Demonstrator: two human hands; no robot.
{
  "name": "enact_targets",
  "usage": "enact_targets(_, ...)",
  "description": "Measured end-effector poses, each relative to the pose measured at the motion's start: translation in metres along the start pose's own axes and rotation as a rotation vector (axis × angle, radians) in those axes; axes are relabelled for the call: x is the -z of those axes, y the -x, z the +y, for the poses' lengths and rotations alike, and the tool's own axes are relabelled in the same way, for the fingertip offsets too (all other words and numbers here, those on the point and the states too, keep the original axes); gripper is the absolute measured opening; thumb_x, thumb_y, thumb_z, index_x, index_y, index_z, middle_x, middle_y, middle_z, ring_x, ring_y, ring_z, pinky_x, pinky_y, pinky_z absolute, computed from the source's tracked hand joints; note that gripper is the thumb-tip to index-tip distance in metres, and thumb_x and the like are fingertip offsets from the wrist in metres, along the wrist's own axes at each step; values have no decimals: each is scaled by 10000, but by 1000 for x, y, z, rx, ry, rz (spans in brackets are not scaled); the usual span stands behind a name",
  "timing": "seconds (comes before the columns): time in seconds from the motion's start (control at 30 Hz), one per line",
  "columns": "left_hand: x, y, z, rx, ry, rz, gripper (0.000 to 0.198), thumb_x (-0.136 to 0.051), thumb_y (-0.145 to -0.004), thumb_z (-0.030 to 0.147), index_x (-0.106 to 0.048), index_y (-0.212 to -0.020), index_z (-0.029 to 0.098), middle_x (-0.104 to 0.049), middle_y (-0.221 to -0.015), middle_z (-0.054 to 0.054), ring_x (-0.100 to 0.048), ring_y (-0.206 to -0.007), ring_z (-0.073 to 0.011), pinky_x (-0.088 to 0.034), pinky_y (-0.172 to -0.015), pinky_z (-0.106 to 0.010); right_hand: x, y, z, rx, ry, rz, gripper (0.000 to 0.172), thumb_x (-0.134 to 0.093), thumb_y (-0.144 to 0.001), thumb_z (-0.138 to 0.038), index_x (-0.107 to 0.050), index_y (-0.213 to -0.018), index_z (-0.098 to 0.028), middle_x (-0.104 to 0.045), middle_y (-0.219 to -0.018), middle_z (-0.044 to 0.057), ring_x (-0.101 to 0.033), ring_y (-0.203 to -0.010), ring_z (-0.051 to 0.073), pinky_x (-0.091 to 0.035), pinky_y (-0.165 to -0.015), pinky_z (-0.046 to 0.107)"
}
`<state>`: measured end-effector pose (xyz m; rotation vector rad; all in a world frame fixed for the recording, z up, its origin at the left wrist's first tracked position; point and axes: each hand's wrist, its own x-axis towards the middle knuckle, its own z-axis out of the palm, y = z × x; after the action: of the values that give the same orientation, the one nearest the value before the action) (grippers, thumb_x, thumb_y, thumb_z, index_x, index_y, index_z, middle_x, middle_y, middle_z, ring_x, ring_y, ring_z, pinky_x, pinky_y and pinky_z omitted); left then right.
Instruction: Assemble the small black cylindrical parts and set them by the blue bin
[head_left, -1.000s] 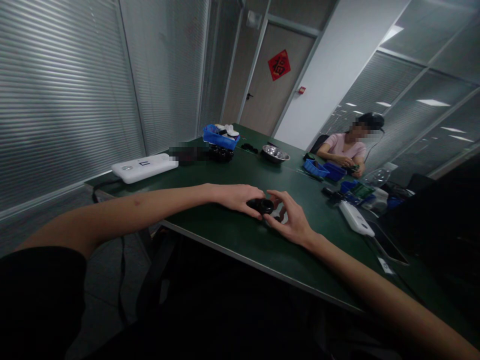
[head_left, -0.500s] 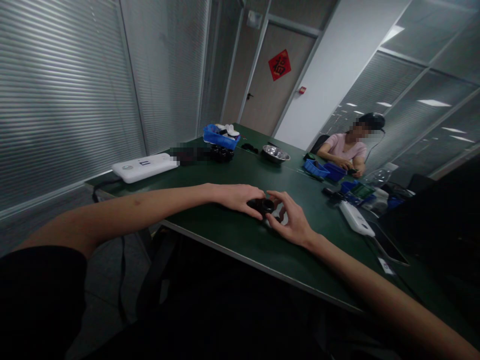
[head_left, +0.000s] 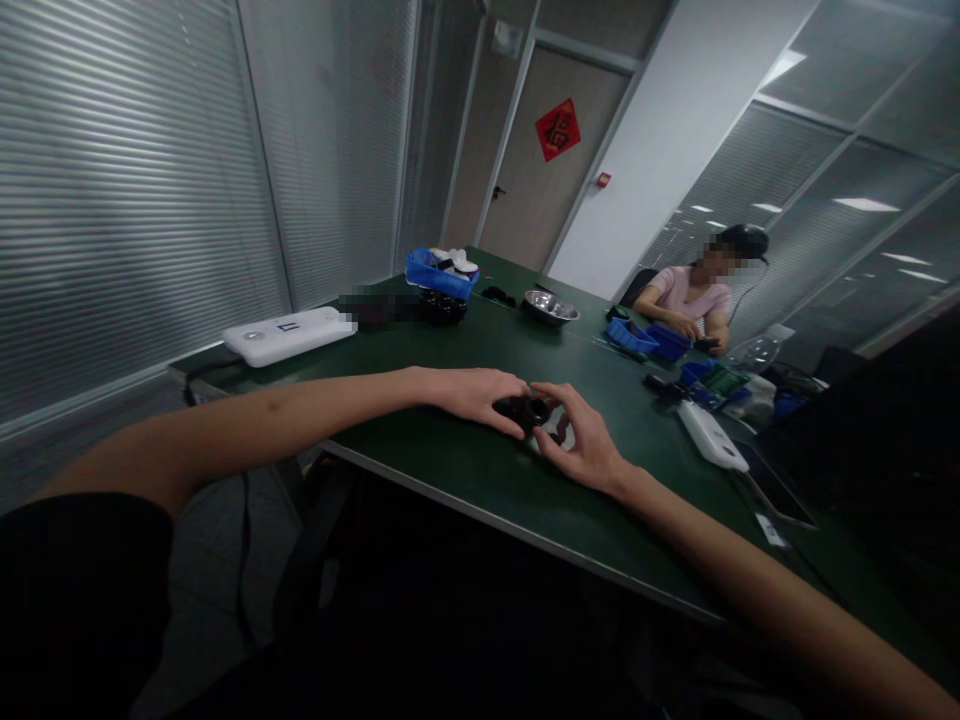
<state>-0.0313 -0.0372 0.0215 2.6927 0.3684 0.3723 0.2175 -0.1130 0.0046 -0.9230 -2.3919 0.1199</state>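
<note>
Near the front edge of the green table, both hands meet around a small, dark, ring-like black part with a round opening. My left hand comes from the left, its thumb and fingers closed on the part's left side. From the right, my right hand curves its thumb and fingertips around the rim of the ring. Fingers hide much of the part, so its exact kind cannot be made out. Beneath the right fingers shows a small pale patch that I cannot identify.
Farther back are a filled blue basket, a pile of black parts and a metal bowl. White devices lie left and right, the latter beside a phone. A co-worker sits by blue bins.
The black ring appears to have turned or tilted slightly between my fingers. Both hands have stayed in almost the same place.
</note>
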Motion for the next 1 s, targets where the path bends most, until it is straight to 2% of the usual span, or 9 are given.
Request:
enact_targets(0.2, -1, -1, 0, -20, -22, -3, 510, -621, -931, 594, -626, -1178, 148, -665, -1174, -136, -614, -1076, -257, -457, -938, -338, 0, -1, 0, -45, 24, 18, 577, -662, -952, -423, -434, -1464, -285, -597, -1167, 98, -637, -904, 246, -595, -634, 369)
enact_targets(0.4, -1, -1, 0, -12, -21, -1, 530, -627, -936, 583, -614, -1219, 135, -657, -1224, -149, -610, -1115, -263, -448, -972, -343, 1, 0, -1, -8, 5, -1, 535, -616, -977, -378, -425, -1467, -283, -586, -1248, 115, -635, -963, 254, -594, -634, 356)
enact_targets(0.6, -1, -1, -1, -26, -39, 2, 499, -626, -938, 569, -627, -1185, 135, -663, -1165, -136, -617, -1069, -258, -463, -936, -341, -1, 0, 1, -26, 33, 32, 575, -669, -954, -431, -441, -1461, -281, -608, -1146, 94, -623, -829, 221, -591, -626, 362)
enact_targets(0.8, -1, -1, 0, -14, -22, -1, 536, -626, -941, 580, -608, -1251, 143, -652, -1239, -141, -614, -1119, -255, -454, -974, -331, 1, 1, 0, 7, -3, 3, 559, -631, -957, -336, -422, -1474, -292, -587, -1274, 118, -640, -952, 253, -592, -610, 347)
enact_targets(1.0, -1, -1, -1, -18, -37, -7, 510, -615, -941, 590, -622, -1179, 139, -662, -1188, -133, -611, -1083, -245, -448, -928, -314, 0, -1, 0, -31, 26, 12, 585, -669, -947, -387, -432, -1470, -275, -604, -1147, 98, -646, -876, 232, -595, -627, 349)
